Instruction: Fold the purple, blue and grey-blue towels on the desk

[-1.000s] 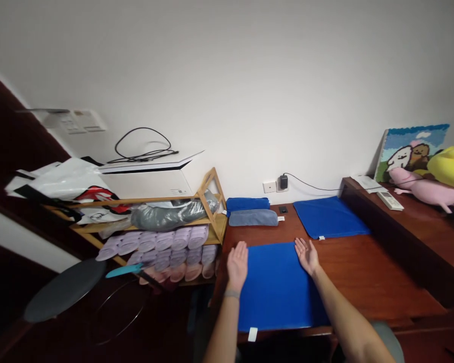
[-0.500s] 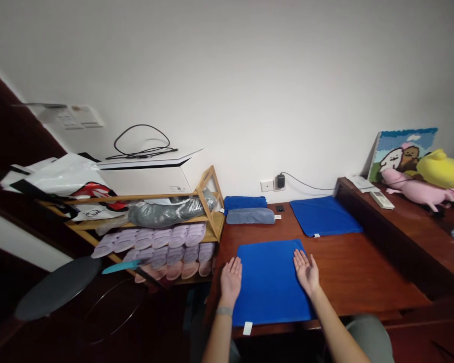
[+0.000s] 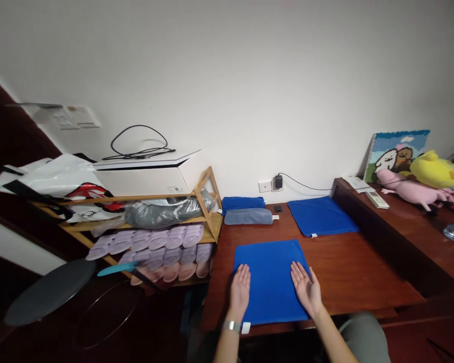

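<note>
A blue cloth [image 3: 270, 282] lies flat on the brown wooden desk [image 3: 348, 272], with a white tag at its lower left corner. Over its left edge is my left hand [image 3: 240, 290], palm up and fingers stretched out, holding nothing. My right hand [image 3: 306, 290] is at the cloth's right edge, palm up, fingers spread and holding nothing. Whether either hand touches the cloth I cannot tell. Behind lie another flat blue cloth [image 3: 321, 216], a rolled grey-blue cloth [image 3: 248, 217] and a folded dark blue cloth [image 3: 243, 202].
A wooden rack [image 3: 212, 222] on the left holds slippers, a white box [image 3: 147, 180] and bags. At the right, a raised surface [image 3: 412, 222] bears plush toys, a picture, a remote and a bottle. A black plug [image 3: 278, 181] sits in the wall socket.
My left hand has moved right and nearer to me, over the cloth's left part. My right hand is slightly lower. The view has shifted a little.
</note>
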Tool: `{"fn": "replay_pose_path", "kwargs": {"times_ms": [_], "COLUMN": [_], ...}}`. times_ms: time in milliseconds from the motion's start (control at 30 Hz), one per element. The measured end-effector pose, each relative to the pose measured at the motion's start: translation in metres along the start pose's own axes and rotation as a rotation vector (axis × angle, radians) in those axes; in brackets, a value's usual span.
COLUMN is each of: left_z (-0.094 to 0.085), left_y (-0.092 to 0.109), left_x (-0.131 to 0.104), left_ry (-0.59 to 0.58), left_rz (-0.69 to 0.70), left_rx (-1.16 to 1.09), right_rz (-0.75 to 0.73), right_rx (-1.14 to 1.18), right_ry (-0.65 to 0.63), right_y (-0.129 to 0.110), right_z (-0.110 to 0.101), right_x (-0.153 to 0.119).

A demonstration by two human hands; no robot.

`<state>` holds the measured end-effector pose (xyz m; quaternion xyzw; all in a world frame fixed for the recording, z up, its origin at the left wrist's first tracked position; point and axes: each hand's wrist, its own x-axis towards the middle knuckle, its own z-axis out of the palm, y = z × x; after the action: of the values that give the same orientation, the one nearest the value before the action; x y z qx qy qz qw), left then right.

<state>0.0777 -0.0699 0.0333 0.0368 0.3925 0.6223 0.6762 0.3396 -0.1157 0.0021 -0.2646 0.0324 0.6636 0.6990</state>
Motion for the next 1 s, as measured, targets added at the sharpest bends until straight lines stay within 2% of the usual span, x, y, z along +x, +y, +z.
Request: {"fn": "replay_pose_path", "kwargs": {"times_ms": [100,167,200,267,367,400,467,533,600,700,800,900,933,1000], "left_z": [-0.023,-0.029,-0.028,-0.021,-0.01,-0.009,-0.016,-0.03,-0.044,-0.054,-0.045,-0.02,-0.009,0.016], "left_y": [0.041,0.056,0.056,0.042,0.002,-0.008,-0.018,-0.011,0.005,0.026,0.028,0.009,-0.003,-0.035], "left_x": [0.001,-0.005,-0.009,-0.019,-0.03,-0.031,-0.029,-0.023,-0.019,-0.017,-0.021,-0.029,-0.034,-0.046], "left_ry": [0.104,0.143,0.129,0.013,-0.2,-0.214,-0.159,-0.071,-0.02,0.007,0.016,-0.008,-0.065,-0.265], "left_rz": [0.129,0.198,0.219,0.202,0.018,-0.046,-0.11,-0.056,0.04,0.104,0.166,0.241,0.24,0.18], "left_rx": [0.021,0.035,0.035,0.026,0.038,0.049,0.06,0.061,0.062,0.096,0.194,0.307,0.352,0.473], "right_rz": [-0.05,-0.07,-0.074,-0.055,0.053,0.084,0.089,0.04,-0.003,0.028,0.102,0.139,0.15,0.189], "right_rx": [0.015,0.031,0.035,0.035,0.004,-0.011,-0.038,-0.048,-0.049,-0.063,-0.089,-0.104,-0.108,-0.118], "right_ry": [0.037,0.058,0.05,-0.007,-0.111,-0.116,-0.087,-0.038,-0.01,0.023,0.07,0.073,0.065,0.048], "right_y": [-0.022,-0.027,-0.025,-0.012,0.016,0.023,0.026,0.014,-0.007,-0.038,-0.052,-0.053,-0.053,-0.056], "right_z": [0.0,0.004,0.007,0.01,0.006,0.002,-0.013,-0.028,-0.039,-0.042,-0.036,-0.034,-0.035,-0.037], "right_x": [-0.003,-0.008,-0.013,-0.023,-0.038,-0.041,-0.046,-0.047,-0.046,-0.045,-0.044,-0.044,-0.044,-0.043]}}
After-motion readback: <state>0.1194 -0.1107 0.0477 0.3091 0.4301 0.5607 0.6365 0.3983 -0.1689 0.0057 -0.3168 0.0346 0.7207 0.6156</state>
